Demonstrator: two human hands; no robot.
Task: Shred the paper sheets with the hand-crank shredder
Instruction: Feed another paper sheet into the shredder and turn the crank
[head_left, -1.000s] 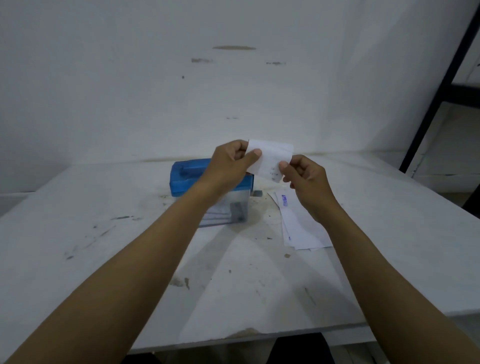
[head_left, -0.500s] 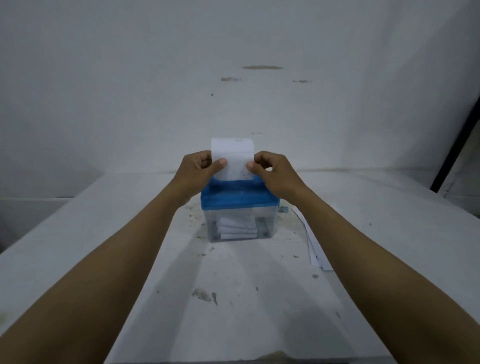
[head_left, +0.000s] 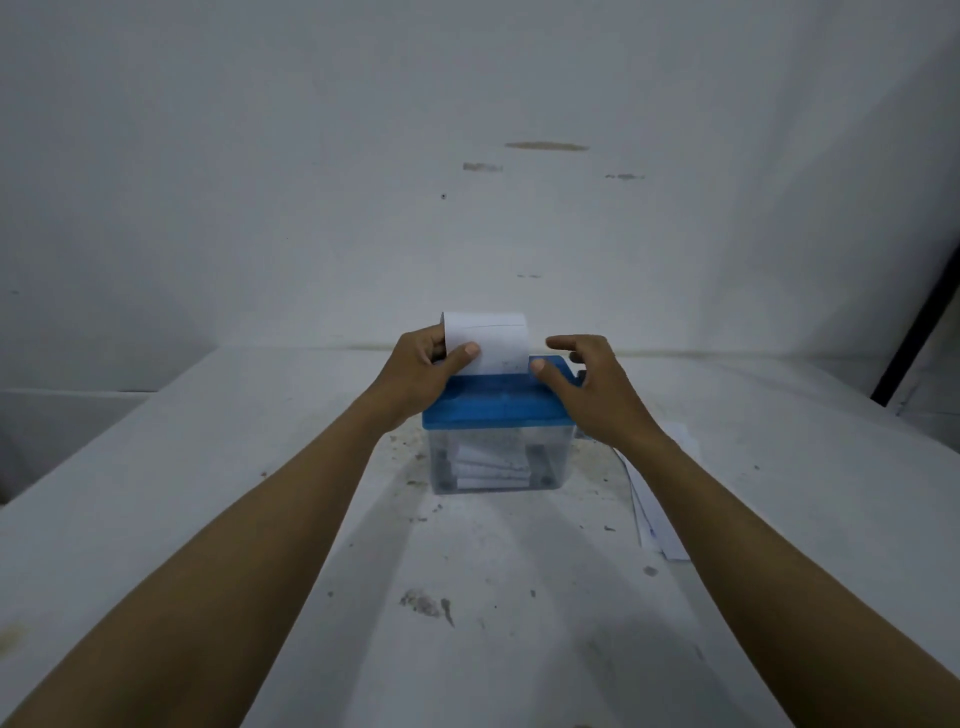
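Pinches the left edge of the paper sheet (head_left: 493, 340) between thumb and curled fingers of the left hand (head_left: 418, 374), keeping it upright with its lower edge at the blue lid (head_left: 493, 408) of the shredder (head_left: 558, 449). Spreads the fingers of the right hand (head_left: 595, 392) loosely over the lid's right end, gripping nothing. Sits mid-table (head_left: 467, 597), white paper pieces in the clear bin (head_left: 441, 460), loose sheets (head_left: 657, 512) just right.

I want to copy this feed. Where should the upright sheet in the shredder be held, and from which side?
Pinch the sheet at its left edge, just above the blue lid, coming from the left, thumb in front, as the left hand does. Its bottom stands at the lid, its top curls backward, and the right hand occupies the lid's right end.
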